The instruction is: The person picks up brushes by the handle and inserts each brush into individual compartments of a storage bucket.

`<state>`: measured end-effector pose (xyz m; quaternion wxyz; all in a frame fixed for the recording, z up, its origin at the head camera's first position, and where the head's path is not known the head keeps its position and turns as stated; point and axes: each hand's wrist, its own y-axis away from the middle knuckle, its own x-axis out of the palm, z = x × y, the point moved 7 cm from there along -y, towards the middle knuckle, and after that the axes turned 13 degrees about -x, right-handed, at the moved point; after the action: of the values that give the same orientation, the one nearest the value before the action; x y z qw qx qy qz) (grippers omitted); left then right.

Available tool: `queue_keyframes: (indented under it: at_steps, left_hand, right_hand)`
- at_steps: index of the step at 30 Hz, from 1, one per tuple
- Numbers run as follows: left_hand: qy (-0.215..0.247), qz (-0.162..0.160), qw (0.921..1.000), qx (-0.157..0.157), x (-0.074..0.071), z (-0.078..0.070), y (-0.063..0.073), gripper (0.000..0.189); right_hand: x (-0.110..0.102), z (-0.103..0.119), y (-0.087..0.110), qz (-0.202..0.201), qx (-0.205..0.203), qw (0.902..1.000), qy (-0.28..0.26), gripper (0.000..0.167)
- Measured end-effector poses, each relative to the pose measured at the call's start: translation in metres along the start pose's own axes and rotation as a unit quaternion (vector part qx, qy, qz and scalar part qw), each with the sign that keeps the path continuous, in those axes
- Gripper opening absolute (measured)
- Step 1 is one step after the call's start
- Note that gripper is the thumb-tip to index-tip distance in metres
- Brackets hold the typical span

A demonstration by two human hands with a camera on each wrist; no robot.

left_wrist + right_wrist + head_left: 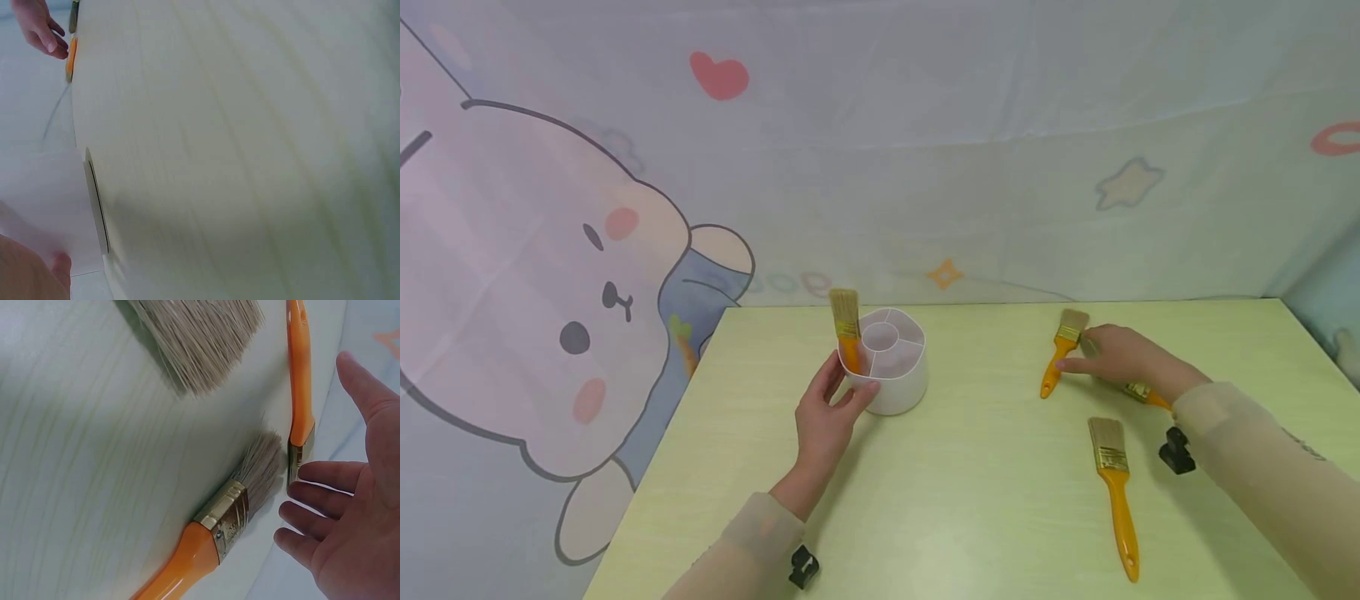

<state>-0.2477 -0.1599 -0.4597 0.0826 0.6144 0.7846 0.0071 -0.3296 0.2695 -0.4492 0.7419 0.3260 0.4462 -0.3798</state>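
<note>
My left hand point(825, 417) grips a white round desk organizer point(901, 392) at its left side, thumb at the front rim. One paintbrush point(847, 333) stands bristles up in its left compartment. My right hand point(1112, 354) has its fingers extended and thumb apart, right beside a paintbrush point(1062, 354) with an orange handle lying near the table's back. In the right wrist view, the fingertips overlap that brush's metal band point(299, 464). Another paintbrush point(181, 559) lies below the right hand, partly hidden by it in the head view.
A third loose paintbrush point(1116, 492) lies at the front right, bristles toward the back. The pale table point(970, 467) ends at a printed cloth backdrop point(925, 183). Black clips point(1177, 451) hang at both wrists.
</note>
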Motion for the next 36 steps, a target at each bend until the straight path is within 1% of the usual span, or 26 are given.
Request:
queue_keyframes:
  at_steps: [7,18,26,31,36]
  left_hand:
    - [0.003,-0.001,1.0,0.002,-0.002,-0.001,0.001,0.08]
    - [-0.002,-0.002,1.0,0.007,-0.001,-0.002,0.004,0.08]
    - [-0.004,0.003,0.9999,0.01,0.001,-0.002,0.004,0.08]
    - [-0.004,0.002,1.0,0.007,0.001,-0.003,0.005,0.08]
    - [-0.003,0.005,0.9999,0.012,0.001,-0.001,0.003,0.079]
  right_hand:
    - [0.004,0.003,-0.004,-0.013,-0.008,0.9999,-0.006,0.092]
    - [0.009,0.003,-0.01,-0.012,0.005,0.9998,-0.018,0.102]
    - [0.012,-0.004,-0.009,-0.015,0.011,0.9998,0.003,0.103]
    - [0.017,-0.007,-0.008,-0.03,0.013,0.9995,0.006,0.103]
    - [0.022,-0.006,-0.01,-0.045,0.01,0.9989,0.013,0.101]
